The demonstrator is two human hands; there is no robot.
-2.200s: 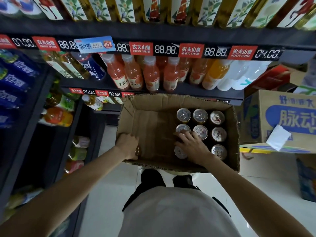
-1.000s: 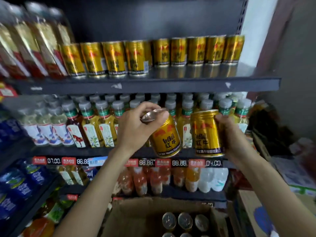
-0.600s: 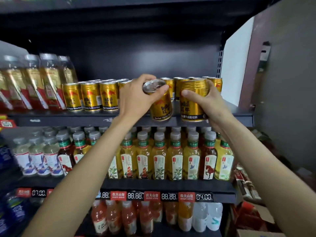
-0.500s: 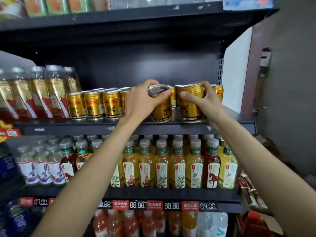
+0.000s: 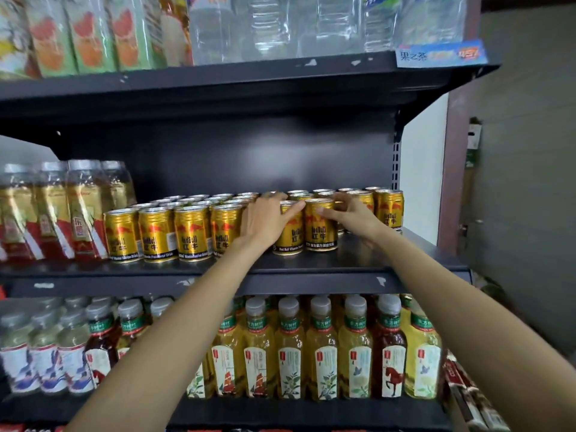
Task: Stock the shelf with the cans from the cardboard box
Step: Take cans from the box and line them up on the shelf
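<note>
Both cans now stand upright on the shelf (image 5: 358, 260) at twelve o'clock: left hand (image 5: 265, 224) grips the left can (image 5: 291, 232), right hand (image 5: 352, 215) holds the right can (image 5: 321, 227).

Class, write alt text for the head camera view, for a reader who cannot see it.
Two hands, left hand and right hand, each hold a gold can, left can and right can, upright on a dark shelf beside rows of matching cans. Bottled drinks fill the shelf below.
</note>
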